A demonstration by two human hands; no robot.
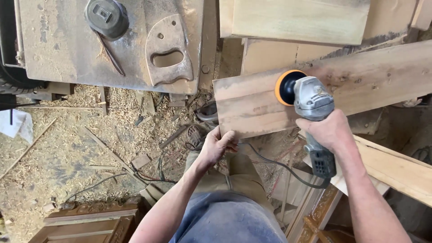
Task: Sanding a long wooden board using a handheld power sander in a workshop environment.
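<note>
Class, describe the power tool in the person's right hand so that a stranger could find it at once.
Start at the long wooden board across the middle. On its top face sits a grey angle grinder, held by the right hand. Its round orange-rimmed black disc is unique.

Sander (306, 96) on plank (342, 85); saw table (67, 49) left; carved frames (85, 220) below, on floor

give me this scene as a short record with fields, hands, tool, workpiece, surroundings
left hand: left hand grips the near edge of the wooden board
right hand: right hand holds the grey angle grinder
tool: its orange-rimmed sanding disc meets the board's top face
cable: black cord trails from the grinder's rear
surroundings: sawdust-covered floor; dusty machine table above
</note>
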